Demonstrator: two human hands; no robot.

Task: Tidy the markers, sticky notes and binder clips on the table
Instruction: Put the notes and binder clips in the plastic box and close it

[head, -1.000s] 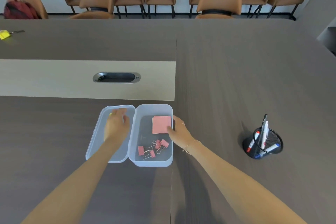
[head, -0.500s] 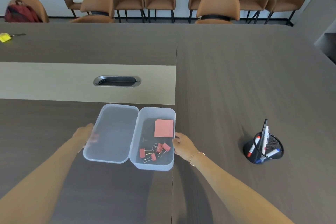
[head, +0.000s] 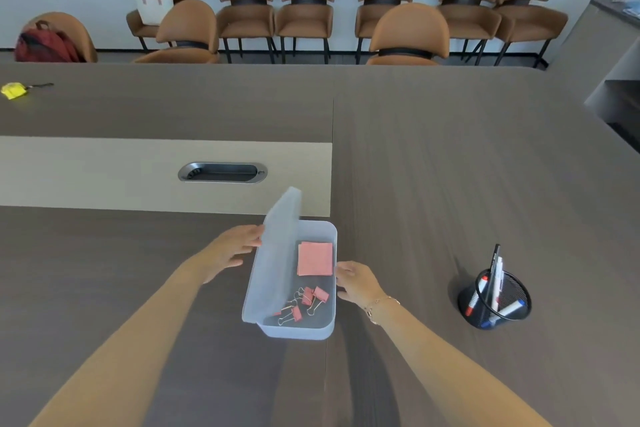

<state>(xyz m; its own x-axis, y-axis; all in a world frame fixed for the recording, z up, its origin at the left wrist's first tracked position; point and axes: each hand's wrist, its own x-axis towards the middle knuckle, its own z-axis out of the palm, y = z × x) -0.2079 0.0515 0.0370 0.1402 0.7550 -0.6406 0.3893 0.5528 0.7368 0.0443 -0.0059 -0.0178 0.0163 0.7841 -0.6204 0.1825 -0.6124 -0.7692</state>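
Change since the earlier frame: the lid, which lay flat and open on the table to the left of the box, now stands raised, tilted up over the box's left side; your left hand has come from the lid's outer edge to its upper back.

Item 1. Clear plastic box, on the dark table, near you and just left of the table's seam. Contents: pink sticky notes in the far half; pink binder clips loose in the near half, partly behind the lid.

Item 2. Your left hand: fingers spread loosely, fingertips against the lid's outer face, propping it up rather than clasping it.

Item 3. Your right hand: fingers curled against the box's right wall, touching it; whether it truly grips, you cannot tell. A thin bracelet sits at the wrist.

Item 4. Black mesh cup, well apart to the right, holding the markers, upright and leaning.
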